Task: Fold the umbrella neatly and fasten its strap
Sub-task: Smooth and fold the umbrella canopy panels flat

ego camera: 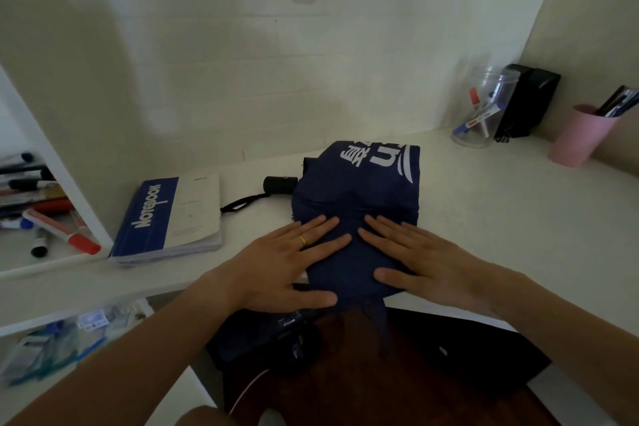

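A navy blue umbrella with white lettering lies collapsed on the white desk, its fabric spread flat. The black handle with a wrist loop sticks out to the left. A dark strap hangs over the desk's front edge. My left hand and my right hand lie flat with straight fingers on the near part of the fabric, pressing it down, fingertips almost meeting in the middle.
A blue and white notebook lies left of the umbrella. A shelf at far left holds several markers. At back right stand a clear jar of pens, a black box and a pink cup.
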